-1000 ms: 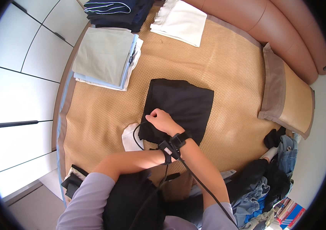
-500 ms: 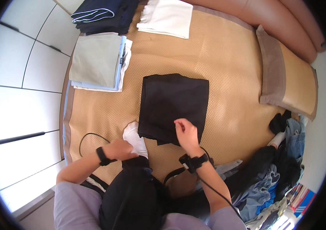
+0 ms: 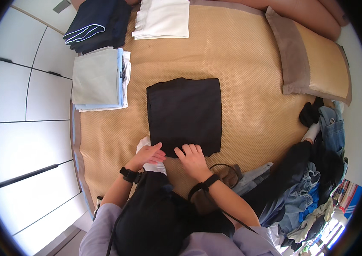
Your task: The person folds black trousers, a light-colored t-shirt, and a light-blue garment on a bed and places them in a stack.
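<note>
A black folded garment point(image 3: 185, 113), roughly square, lies flat on the woven mat in front of me; its exact kind does not show. My right hand point(image 3: 193, 162) rests on its near edge, palm down, with the fingers a little apart on the cloth. Close to the garment's near left corner is my left hand point(image 3: 147, 155), its fingers stretched out and holding nothing. It hovers over my foot in a white sock point(image 3: 157, 167), which is beside that corner. Each wrist wears a black strap.
Stacked folded clothes point(image 3: 95, 79), a dark blue pile point(image 3: 98, 23) and white folded cloth point(image 3: 164, 19) lie at the far left. A pillow point(image 3: 317, 59) is at the far right. Loose clothes point(image 3: 294, 211) heap up at the right. White cabinets point(image 3: 23, 145) stand along the left.
My left hand has moved to the garment's near left corner and its fingers have stretched out. My right hand has come down to the near edge, now straighter. The whole view has shifted.
</note>
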A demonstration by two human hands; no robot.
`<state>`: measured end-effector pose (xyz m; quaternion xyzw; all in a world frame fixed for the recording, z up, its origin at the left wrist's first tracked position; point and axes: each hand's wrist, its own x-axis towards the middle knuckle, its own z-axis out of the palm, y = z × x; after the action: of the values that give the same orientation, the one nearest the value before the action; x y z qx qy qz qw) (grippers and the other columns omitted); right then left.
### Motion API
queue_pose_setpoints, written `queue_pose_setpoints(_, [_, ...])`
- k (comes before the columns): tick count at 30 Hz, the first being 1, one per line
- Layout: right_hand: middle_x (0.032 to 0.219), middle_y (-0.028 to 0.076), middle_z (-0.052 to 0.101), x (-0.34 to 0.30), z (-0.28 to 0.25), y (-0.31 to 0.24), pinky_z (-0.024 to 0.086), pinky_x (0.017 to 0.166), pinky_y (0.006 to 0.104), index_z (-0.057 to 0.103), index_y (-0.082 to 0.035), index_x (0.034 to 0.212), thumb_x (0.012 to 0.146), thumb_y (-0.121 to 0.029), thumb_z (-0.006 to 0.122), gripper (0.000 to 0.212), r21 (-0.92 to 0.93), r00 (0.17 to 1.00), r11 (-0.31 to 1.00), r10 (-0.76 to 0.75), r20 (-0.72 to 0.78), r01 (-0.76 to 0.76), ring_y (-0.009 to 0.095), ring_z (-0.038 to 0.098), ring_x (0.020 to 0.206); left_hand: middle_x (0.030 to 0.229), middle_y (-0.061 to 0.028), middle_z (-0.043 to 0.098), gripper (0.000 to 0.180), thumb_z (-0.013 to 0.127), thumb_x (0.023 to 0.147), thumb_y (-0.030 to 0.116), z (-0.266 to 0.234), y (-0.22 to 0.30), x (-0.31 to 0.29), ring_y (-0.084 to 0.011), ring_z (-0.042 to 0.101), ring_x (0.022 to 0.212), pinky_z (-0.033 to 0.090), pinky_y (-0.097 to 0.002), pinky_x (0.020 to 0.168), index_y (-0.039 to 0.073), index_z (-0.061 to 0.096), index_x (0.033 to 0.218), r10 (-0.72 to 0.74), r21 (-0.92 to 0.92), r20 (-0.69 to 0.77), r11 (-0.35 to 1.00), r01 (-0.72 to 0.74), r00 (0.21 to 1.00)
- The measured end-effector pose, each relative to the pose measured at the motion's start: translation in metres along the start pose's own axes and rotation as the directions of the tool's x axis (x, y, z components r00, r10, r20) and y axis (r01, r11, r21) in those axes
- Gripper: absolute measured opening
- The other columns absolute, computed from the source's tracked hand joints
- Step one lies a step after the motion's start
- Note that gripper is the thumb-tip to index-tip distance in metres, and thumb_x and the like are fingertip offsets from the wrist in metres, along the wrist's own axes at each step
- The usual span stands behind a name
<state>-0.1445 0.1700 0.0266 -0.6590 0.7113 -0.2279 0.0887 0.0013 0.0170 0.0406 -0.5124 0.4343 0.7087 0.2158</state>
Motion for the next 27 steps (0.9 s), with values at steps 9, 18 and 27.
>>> queue_pose_setpoints(9, [0.074,0.004,0.045,0.013,0.005,0.002,0.038,0.063,0.0307,0.051,-0.011,0.085,0.068,-0.014,0.054,0.018,-0.053,0.997,0.996,-0.064,0.049,0.067,0.019,0.047,0.072,0.061,-0.0049,0.055,0.042,0.064,0.076,0.04,0.0,-0.021,0.011,-0.0105,0.055,0.048,0.042,-0.0199,0.042,-0.001,0.055,0.073,0.303,0.205,-0.519,0.952,-0.228,0.799])
queue_pose_setpoints(18, [0.069,0.004,0.045,0.014,0.011,0.002,0.037,0.06,0.0294,0.05,-0.009,0.081,0.068,-0.014,0.054,0.015,-0.115,0.983,0.983,-0.129,0.13,0.144,0.018,0.046,0.066,0.056,-0.0036,0.05,0.029,0.064,0.077,0.024,-0.01,-0.031,0.007,-0.0095,0.049,0.048,0.037,-0.0244,0.043,0.001,0.048,0.068,0.488,0.428,-0.323,0.839,-0.335,0.811])
queue_pose_setpoints(27, [0.065,0.001,0.044,0.019,0.009,0.0,0.038,0.055,0.0271,0.048,-0.01,0.077,0.068,-0.014,0.052,0.011,-0.034,0.974,0.981,-0.192,-0.12,0.189,0.016,0.046,0.061,0.057,-0.0007,0.046,0.019,0.061,0.077,0.015,-0.014,-0.026,-0.002,-0.0062,0.043,0.055,0.035,-0.0222,0.049,0.001,0.05,0.071,0.597,0.271,-0.246,0.799,-0.537,0.763])
